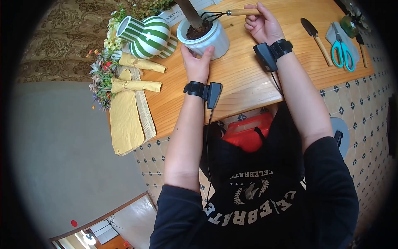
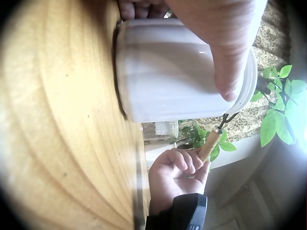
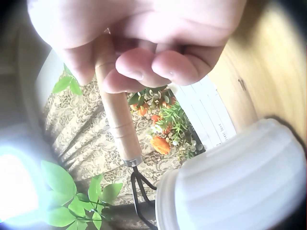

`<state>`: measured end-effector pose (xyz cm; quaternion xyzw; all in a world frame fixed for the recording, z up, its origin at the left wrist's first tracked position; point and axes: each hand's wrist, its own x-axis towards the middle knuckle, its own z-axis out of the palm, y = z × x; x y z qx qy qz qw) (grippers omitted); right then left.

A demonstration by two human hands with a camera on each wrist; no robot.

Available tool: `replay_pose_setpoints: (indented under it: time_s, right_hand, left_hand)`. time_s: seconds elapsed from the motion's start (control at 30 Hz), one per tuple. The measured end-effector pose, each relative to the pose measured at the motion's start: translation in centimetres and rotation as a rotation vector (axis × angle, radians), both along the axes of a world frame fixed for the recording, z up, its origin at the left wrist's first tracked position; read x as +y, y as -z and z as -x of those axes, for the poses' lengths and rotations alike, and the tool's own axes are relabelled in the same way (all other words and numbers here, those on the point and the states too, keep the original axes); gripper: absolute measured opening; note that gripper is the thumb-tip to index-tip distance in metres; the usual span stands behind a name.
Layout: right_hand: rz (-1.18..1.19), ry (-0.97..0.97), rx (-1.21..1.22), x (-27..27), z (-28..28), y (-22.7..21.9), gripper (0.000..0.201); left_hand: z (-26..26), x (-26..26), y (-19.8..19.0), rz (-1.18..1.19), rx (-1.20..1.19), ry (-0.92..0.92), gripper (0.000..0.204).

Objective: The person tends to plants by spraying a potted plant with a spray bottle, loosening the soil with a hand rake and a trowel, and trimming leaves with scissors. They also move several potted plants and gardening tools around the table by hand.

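Observation:
A white ribbed pot (image 1: 216, 45) holding dark soil (image 1: 199, 31) and a brown trunk (image 1: 190, 14) stands at the table's far side. The left hand (image 1: 196, 64) grips the pot's near side, its thumb pressed along the wall close to the rim in the left wrist view. Pinched by its wooden handle (image 1: 242, 12), a small black-tined rake (image 1: 213, 15) is in the right hand (image 1: 265, 27); its tines reach over the rim at the soil. In the right wrist view the fingers curl round the handle (image 3: 117, 115), and the tine tips are hidden behind the rim.
Left of the pot lie a green-striped vase (image 1: 151, 37) and flowers wrapped in yellow paper (image 1: 124, 135). On the right are a wooden-handled trowel (image 1: 317, 41), blue-handled scissors (image 1: 342, 54) on a grey cloth, and another wooden-handled tool (image 1: 363, 54). The table's near edge (image 1: 248, 108) faces the person.

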<state>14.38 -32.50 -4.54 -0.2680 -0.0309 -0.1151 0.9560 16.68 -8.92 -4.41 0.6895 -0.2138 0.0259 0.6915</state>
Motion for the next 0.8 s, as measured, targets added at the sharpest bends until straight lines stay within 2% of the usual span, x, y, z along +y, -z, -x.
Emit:
replay_pose_setpoints:
  time_s: [0.3,0.4,0.6,0.7,0.8]
  right_hand:
    - [0.008,0.000,0.000,0.20,0.04,-0.17,0.034]
    - [0.026,-0.007,-0.020,0.42,0.17,-0.29,0.031]
    - [0.075,0.005,-0.042,0.63,0.55,-0.61,0.028]
    - [0.078,-0.024,-0.056,0.64,0.43,-0.45,0.029]
    - [0.138,-0.071,-0.037,0.93,0.67,-0.71,0.034]
  left_hand:
    - [-0.06,0.03,0.05,0.006,0.013,0.009,0.072]
    - [0.13,0.06,-0.01,-0.016,-0.002,0.013,0.062]
    - [0.15,0.01,-0.05,0.007,0.001,0.031,0.062]
    - [-0.14,0.02,0.16,0.016,0.004,0.014,0.072]
    - [-0.16,-0.01,0.14,0.023,-0.009,0.013,0.072]
